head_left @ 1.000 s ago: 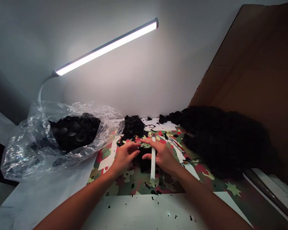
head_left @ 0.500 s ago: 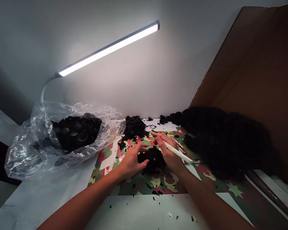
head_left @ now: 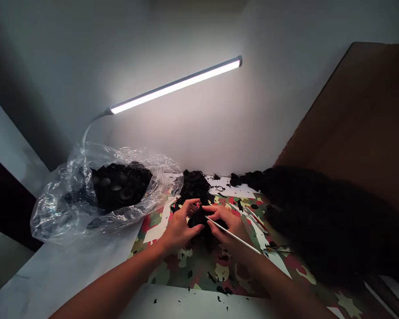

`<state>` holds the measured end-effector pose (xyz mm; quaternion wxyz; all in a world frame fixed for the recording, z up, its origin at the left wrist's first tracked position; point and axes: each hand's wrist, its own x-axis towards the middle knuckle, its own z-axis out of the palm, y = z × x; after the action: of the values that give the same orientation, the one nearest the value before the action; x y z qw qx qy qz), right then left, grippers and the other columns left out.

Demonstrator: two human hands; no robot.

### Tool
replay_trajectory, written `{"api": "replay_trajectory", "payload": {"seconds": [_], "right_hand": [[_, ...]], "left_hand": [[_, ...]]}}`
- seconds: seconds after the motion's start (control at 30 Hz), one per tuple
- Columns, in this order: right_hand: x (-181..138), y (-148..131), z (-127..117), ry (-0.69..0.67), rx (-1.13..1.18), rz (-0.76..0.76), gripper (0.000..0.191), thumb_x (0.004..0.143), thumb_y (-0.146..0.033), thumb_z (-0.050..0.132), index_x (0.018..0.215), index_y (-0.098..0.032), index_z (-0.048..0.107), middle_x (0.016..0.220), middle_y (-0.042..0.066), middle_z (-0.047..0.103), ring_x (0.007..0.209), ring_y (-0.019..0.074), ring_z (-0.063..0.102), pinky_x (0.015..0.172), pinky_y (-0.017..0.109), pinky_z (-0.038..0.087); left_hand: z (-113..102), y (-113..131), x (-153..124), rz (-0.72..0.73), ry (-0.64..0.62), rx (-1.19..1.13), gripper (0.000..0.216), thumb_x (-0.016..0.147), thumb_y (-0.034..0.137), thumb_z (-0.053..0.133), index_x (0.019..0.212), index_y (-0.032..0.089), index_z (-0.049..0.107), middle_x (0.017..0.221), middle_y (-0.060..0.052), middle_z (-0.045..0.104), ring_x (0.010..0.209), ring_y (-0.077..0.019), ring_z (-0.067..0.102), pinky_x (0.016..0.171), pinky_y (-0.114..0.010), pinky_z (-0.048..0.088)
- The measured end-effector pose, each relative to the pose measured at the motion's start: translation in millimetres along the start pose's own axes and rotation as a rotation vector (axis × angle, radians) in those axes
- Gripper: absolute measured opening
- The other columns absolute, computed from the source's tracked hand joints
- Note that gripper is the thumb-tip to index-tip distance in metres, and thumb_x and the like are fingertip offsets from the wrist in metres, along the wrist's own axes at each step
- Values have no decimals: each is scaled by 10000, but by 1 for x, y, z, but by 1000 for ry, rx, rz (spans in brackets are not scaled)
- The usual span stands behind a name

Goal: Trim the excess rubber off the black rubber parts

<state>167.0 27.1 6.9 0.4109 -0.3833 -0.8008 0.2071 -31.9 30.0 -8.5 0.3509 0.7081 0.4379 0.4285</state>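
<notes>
Both hands pinch a small black rubbery part (head_left: 197,218) over the camouflage-print mat (head_left: 199,266).
It looks light and pliable, gripped at its edges by the left hand (head_left: 179,226); the right hand (head_left: 226,226) also clasps a thin white stick (head_left: 234,236).

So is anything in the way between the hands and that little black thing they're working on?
Nothing visible is. The left hand and right hand both already touch the small black piece, pinching it from either side. The right hand also holds a thin white tool, which lies across its fingers, not between the hands and the piece.

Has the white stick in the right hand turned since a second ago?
Yes. The white stick then stood nearly upright across the camouflage mat; now it slants, tip toward the left hand, tail down-right past the right hand.
</notes>
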Motion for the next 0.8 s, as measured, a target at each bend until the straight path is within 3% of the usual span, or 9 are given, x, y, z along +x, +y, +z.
{"api": "replay_trajectory", "payload": {"seconds": [0.17, 0.6, 0.8], "right_hand": [[-7, 7, 2, 10, -22, -50, 66, 924, -202, 579, 898, -248, 618, 1210, 50, 714, 1124, 248, 631, 978, 446, 443], [-9, -9, 5, -26, -105, -138, 162, 924, -121, 546, 961, -246, 642, 1082, 23, 741, 1052, 232, 632, 974, 440, 362], [-8, -20, 9, 103, -256, 25, 189, 968, -152, 463, 1015, -249, 618, 1018, 11, 725, 983, 205, 638, 965, 409, 327]], "left_hand": [[2, 3, -2, 37, -17, 57, 665, 777, 122, 639, 1391, 238, 412, 1135, -60, 684, 1090, -221, 638, 977, -386, 473], [5, 0, -8, 107, 3, 248, 783, 735, 71, 635, 1450, 268, 383, 1113, -56, 622, 1039, -228, 615, 942, -391, 484], [9, -2, -10, 234, 93, 133, 799, 797, 38, 608, 1492, 308, 320, 986, -3, 654, 952, -185, 651, 932, -366, 499]]}}
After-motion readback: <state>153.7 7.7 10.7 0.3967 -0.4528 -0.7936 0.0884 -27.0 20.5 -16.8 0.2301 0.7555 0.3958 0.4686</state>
